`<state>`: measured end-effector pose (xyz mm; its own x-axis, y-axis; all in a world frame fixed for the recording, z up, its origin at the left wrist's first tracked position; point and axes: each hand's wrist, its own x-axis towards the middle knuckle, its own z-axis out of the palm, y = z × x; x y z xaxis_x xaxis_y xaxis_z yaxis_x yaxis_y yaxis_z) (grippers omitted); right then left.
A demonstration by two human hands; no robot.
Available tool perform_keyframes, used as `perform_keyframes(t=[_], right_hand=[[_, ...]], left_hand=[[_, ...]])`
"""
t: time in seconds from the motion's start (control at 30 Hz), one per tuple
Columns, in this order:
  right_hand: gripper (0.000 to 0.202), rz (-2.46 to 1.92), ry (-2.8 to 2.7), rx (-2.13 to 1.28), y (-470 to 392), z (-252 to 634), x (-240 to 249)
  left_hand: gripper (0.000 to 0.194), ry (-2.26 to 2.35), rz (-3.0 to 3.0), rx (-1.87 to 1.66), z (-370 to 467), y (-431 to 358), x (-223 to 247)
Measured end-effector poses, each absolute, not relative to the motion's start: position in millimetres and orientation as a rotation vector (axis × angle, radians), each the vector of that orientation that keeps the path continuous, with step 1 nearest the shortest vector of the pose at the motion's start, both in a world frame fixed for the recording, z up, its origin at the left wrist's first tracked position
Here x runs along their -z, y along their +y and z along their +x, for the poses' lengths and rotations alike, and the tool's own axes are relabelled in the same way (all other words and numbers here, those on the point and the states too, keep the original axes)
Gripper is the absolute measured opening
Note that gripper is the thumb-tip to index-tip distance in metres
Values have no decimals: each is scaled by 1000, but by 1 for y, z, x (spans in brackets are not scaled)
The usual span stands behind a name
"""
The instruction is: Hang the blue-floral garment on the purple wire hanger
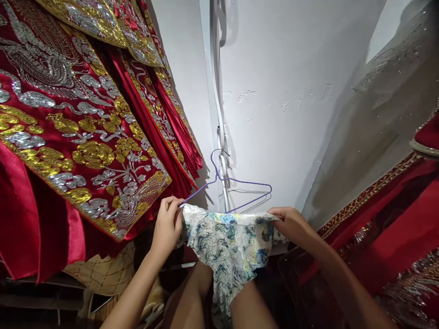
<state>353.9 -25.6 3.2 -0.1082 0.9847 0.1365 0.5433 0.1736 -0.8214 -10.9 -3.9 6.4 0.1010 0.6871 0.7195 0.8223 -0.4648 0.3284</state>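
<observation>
A white floral garment [233, 242] with blue and yellow blooms hangs stretched between my two hands, over my legs. My left hand [168, 223] pinches its upper left corner, close to the left end of a purple hanger [250, 183]. My right hand [288, 223] has closed on the upper right edge, below the hanger's right end, which sticks out uncovered. The hanger's hook rests against a pale upright rail on the wall. Part of its lower left side is hidden by the fabric.
Red satin costumes [103, 151] with gold and silver sequins hang at left. More red trimmed clothing [384, 228] and a translucent cover [363, 119] stand at right. Ahead rises a scuffed white wall [281, 82] with an upright rail [216, 77]. A quilted tan item [106, 272] lies low left.
</observation>
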Motion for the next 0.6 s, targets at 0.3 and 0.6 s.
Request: perform_keyframes(t=[0.3,0.6], right_hand=[[77,-1582,-1415,-548,11,357,7],[39,-1169,-1531,-1519,-22,371,-34]], left_hand=[[27,-1478,-2254,1223,-6,-11,-12],[39,-1720,-2091,1392,-20,-7,-44]])
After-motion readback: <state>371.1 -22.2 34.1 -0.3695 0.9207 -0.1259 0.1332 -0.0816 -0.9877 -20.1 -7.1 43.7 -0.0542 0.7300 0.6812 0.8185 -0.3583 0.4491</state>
